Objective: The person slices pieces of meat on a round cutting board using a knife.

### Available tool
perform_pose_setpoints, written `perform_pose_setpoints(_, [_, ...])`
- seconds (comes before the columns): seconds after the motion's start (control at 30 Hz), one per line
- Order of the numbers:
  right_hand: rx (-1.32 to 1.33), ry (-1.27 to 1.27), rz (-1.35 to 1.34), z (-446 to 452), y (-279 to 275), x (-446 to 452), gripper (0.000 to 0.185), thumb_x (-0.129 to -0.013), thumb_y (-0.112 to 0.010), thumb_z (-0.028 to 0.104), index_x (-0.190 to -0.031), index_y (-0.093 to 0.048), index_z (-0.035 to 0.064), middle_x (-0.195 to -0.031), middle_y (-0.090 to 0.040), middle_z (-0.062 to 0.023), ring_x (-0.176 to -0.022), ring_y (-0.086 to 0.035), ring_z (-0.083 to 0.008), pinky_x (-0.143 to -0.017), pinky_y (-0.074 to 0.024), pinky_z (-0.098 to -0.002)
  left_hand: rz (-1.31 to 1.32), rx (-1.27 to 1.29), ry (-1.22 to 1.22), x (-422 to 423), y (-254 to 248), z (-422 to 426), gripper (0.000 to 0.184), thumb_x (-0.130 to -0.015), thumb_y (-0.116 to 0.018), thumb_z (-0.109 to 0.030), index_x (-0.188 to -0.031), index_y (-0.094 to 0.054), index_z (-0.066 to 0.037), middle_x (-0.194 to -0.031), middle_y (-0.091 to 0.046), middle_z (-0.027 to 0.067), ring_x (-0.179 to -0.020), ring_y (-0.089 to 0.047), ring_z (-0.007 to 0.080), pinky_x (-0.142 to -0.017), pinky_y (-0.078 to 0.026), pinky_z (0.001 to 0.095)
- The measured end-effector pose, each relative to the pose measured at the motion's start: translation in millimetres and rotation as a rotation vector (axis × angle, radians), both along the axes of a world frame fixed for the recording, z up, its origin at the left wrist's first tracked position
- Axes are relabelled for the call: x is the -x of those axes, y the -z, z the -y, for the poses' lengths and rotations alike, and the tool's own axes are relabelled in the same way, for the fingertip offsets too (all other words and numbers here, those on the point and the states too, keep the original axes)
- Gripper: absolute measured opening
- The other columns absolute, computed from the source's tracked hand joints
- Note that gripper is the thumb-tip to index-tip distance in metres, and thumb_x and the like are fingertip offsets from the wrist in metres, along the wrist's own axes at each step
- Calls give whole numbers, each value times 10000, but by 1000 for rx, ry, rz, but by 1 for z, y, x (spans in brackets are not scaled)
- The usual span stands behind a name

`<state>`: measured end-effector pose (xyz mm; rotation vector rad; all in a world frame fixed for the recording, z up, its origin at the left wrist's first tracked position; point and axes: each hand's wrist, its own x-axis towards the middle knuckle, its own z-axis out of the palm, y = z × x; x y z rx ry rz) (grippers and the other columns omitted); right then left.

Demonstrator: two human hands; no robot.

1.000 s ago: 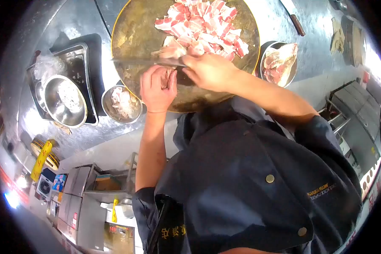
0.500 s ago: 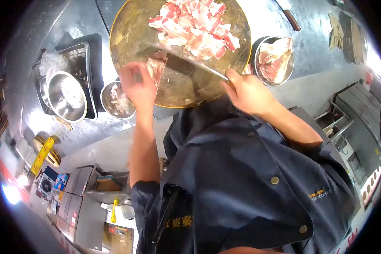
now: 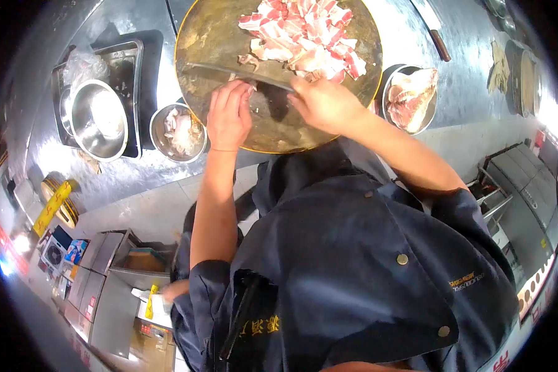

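My right hand [image 3: 328, 106] grips a kitchen knife [image 3: 214, 68], its blade seen almost edge-on and stretching left over the round chopping board [image 3: 204, 34]. Curled fingers of my left hand [image 3: 229, 115] press on a small piece of meat [image 3: 249, 84] close to the blade; most of that piece is hidden by the fingers. A heap of sliced red and white raw meat [image 3: 301, 37] covers the far part of the board. One small scrap [image 3: 248, 60] lies between the heap and the blade.
Left of the board stand a bowl of trimmings [image 3: 180, 133] and a steel bowl [image 3: 80, 118] on a dark tray [image 3: 136, 59]. To the right are a bowl with a large meat piece [image 3: 412, 99], another knife [image 3: 439, 44] and a glove [image 3: 499, 68]. Part of another person [image 3: 177, 289] shows behind.
My left hand has come down onto the meat beside the blade, and the larger strip there no longer shows. My right hand with the knife has shifted left relative to the board.
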<state>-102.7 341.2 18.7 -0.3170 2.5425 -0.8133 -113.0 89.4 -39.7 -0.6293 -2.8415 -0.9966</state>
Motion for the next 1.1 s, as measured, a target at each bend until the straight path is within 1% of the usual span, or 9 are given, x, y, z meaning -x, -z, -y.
perform_pose_setpoints(0.23, [-129,-27,112,-22,-78,-24,263,-1028,-663,249,-1159,-615,26,-731,-687,-251,-729,-716,-473,-674,-584,-572,-41,101,37,-2,9,6,168,-934,-702,-67,-1101,-723,-51,-1154,-701,127,-1073,-659,373,-931,-568,461])
perform_pose_setpoints(0.43, [-29,-80,-23,38,14,27,240,-1051,-617,269,-1099,-613,34,-734,-695,-251,-702,-715,-479,-634,-575,-586,-32,71,39,-3,13,5,186,-916,-724,-89,-1092,-716,-32,-1152,-697,142,-1073,-664,388,-934,-574,464])
perform_pose_setpoints(0.57, [12,-88,-53,17,-18,17,221,-1044,-632,252,-1111,-600,43,-694,-666,-235,-675,-691,-490,-616,-567,-591,-14,79,-3,-2,13,4,189,-917,-721,-101,-1096,-719,-39,-1151,-697,144,-1094,-666,385,-937,-578,455])
perform_pose_setpoints(0.63, [-71,-64,135,-5,-60,-1,233,-1036,-645,239,-1171,-600,55,-702,-664,-239,-706,-702,-478,-649,-574,-578,-33,92,-25,0,10,2,181,-924,-714,-105,-1096,-725,-50,-1158,-698,139,-1083,-668,382,-924,-580,454])
perform_pose_setpoints(0.7, [-81,-16,155,-21,-73,-14,236,-1038,-640,248,-1179,-614,61,-712,-666,-246,-735,-708,-477,-664,-575,-575,-2,77,-3,0,8,5,170,-929,-709,-104,-1089,-728,-51,-1154,-698,137,-1069,-669,381,-918,-579,457])
perform_pose_setpoints(0.8, [-54,-24,162,7,-31,3,223,-1039,-635,260,-1130,-629,57,-731,-682,-250,-759,-712,-487,-671,-576,-579,5,84,22,0,11,6,163,-927,-709,-104,-1079,-729,-49,-1140,-699,134,-1057,-669,376,-913,-578,457])
perform_pose_setpoints(0.87, [-27,-83,24,40,14,25,237,-1039,-631,267,-1092,-595,39,-734,-685,-250,-745,-710,-493,-654,-571,-586,-10,73,23,-1,12,5,165,-925,-712,-105,-1079,-729,-49,-1139,-698,132,-1062,-668,373,-917,-578,455])
perform_pose_setpoints(1.03, [-3,-95,50,5,-32,12,260,-1031,-655,262,-1114,-588,25,-747,-692,-251,-730,-712,-486,-641,-565,-583,-60,44,-8,0,14,3,165,-918,-727,-112,-1071,-727,-50,-1122,-697,124,-1068,-666,367,-916,-578,450])
perform_pose_setpoints(1.1, [-101,-78,241,-16,-67,-2,272,-1029,-659,253,-1165,-600,25,-765,-697,-257,-730,-714,-477,-640,-564,-578,-44,92,-35,-1,10,3,159,-923,-743,-121,-1067,-728,-56,-1109,-700,118,-1072,-666,365,-913,-578,445])
